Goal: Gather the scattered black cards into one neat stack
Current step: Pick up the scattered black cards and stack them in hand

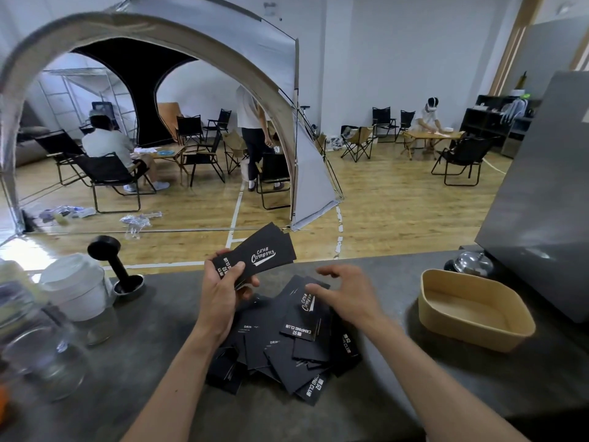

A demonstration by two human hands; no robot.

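A loose heap of black cards [287, 349] with white "Camping Club" print lies spread on the grey counter [382, 393] in front of me. My left hand [223, 285] grips a small stack of black cards [259, 255] raised above the heap, thumb across the top card. My right hand [342, 293] hovers just above the right side of the heap with fingers spread and relaxed, holding nothing. Its fingertips are close to a card printed "Camping" [307, 303].
A tan oval tray [475, 317] stands on the counter to the right, with a silver bell [473, 263] behind it and a grey panel [548, 202] beyond. To the left are a black tamper [111, 260], white paper cups [76, 285] and glass jars [44, 352].
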